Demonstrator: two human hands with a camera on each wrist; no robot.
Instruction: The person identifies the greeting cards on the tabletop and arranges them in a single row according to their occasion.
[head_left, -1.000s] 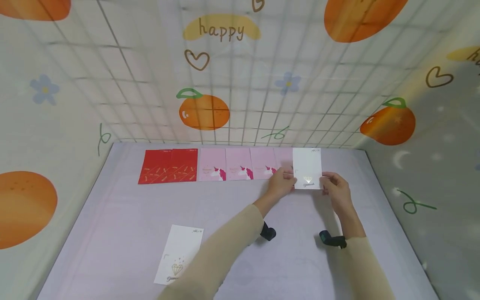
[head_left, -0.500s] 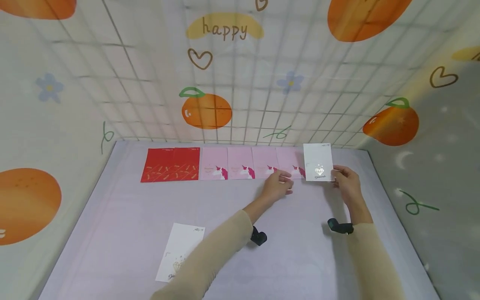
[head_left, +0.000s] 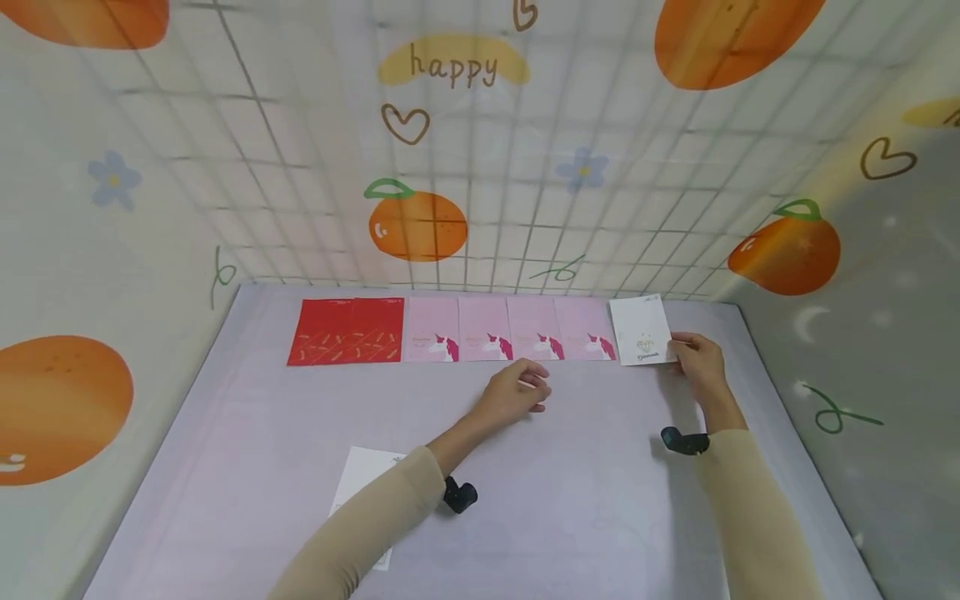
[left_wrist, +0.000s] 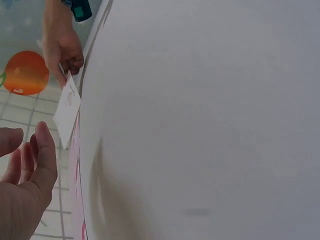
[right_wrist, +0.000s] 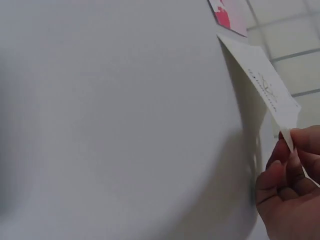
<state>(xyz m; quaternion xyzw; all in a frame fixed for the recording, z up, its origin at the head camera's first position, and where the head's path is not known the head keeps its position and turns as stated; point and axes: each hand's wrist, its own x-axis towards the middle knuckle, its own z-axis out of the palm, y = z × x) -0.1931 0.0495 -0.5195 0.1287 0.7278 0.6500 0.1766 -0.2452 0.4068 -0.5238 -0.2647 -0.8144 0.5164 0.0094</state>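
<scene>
My right hand (head_left: 701, 367) pinches the right edge of a white card (head_left: 642, 330) with a gold diamond print. In the right wrist view that card (right_wrist: 267, 82) slants, its held edge raised off the table and its far corner low near a pink card (right_wrist: 229, 15). My left hand (head_left: 513, 392) hovers over the table, fingers loosely bent and holding nothing, just in front of the row of pink unicorn cards (head_left: 483, 329). A second white card (head_left: 365, 468) lies near the table's front, partly covered by my left sleeve.
Two overlapping red cards (head_left: 347, 332) begin the row on the left, along the table's back edge. Behind them rises a grid-patterned curtain (head_left: 495, 225) printed with oranges. Side walls of the same cloth bound the table (head_left: 585, 500).
My left hand has let go of the white card and drawn back to the left and nearer. My right hand has carried the card rightward and lowered it beside the last pink card.
</scene>
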